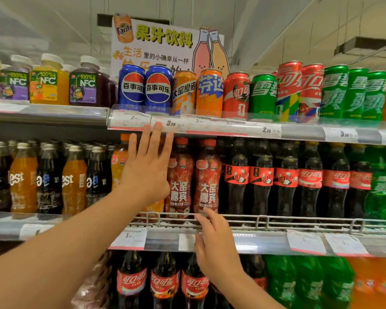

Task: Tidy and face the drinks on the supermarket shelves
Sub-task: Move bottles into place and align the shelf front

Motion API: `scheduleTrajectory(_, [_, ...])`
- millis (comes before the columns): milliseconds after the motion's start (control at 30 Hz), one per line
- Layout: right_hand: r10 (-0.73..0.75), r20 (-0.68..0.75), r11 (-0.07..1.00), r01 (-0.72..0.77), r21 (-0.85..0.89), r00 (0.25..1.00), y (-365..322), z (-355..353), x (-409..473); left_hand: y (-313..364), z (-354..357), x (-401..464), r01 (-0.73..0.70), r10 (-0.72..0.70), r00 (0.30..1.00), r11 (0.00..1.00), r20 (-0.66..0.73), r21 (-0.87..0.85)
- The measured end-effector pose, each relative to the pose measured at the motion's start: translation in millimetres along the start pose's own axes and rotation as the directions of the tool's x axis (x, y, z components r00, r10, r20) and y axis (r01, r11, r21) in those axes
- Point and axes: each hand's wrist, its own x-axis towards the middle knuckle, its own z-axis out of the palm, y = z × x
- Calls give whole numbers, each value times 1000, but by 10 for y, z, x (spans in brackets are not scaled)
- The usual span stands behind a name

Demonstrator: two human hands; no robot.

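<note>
Middle shelf, centre of frame: two red Dayao bottles (pixel 194 179) stand side by side behind the wire shelf rail (pixel 254 220), labels facing out. An orange bottle (pixel 119 161) sits just left of them, largely hidden.

Left hand (pixel 146 168), centre frame: raised flat, fingers (pixel 156 139) straight and spread, holding nothing. Fingertips overlap the price strip (pixel 187 126) of the top shelf. Palm covers the orange bottle and the left edge of the nearer red bottle; contact with either cannot be told from this angle.

Right hand (pixel 214 241), lower centre: fingers loosely extended upward, nothing gripped. Fingertips lie at the wire rail, right below the base of the right-hand red bottle; they appear to touch the rail, though motion blur makes that uncertain.

Top shelf, above the hands: blue Pepsi cans (pixel 145 90), orange cans (pixel 197 93), red cola cans (pixel 236 97), green Sprite cans (pixel 263 97). Upper left: NFC juice bottles (pixel 47 85).

Right of the red bottles: row of cola bottles (pixel 285 177), then green bottles at far right. Left middle: glass bottles (pixel 49 177), dark and orange alternating.

Bottom shelf: large cola bottles (pixel 163 284), green ones to their right.
</note>
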Motion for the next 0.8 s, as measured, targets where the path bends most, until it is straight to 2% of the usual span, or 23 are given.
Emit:
scheduleTrajectory(100, [-59,34,986,64,-156,998,127,198,-208,-14,205,-625,16,-19,1000,991,-25,-130])
scheduleTrajectory(233, [-109,19,955,110,-274,994,206,315,-228,-92,498,-1567,111,-79,983,975,164,-191])
scheduleTrajectory(300, [-113,14,949,112,-294,994,217,364,-233,-148,550,-1815,107,-67,967,982,245,-157])
scheduleTrajectory(367, [-121,11,948,119,-296,993,215,370,-253,-190,588,-1938,57,-20,951,992,310,-109])
scheduleTrajectory(433, [-125,1,952,120,-283,992,213,366,-264,-178,608,-1975,66,-19,920,992,392,-107])
scheduleTrajectory(600, [-81,-1,959,78,-274,997,144,335,-286,-177,605,-1998,97,-46,902,990,428,-99])
scheduleTrajectory(700, [-49,3,955,48,-292,999,102,321,-316,-258,611,-2005,60,-3,889,992,458,-110])
scheduleTrajectory(800, [18,36,957,-7,-290,999,20,280,-286,-394,561,-1938,32,69,865,981,496,-194])
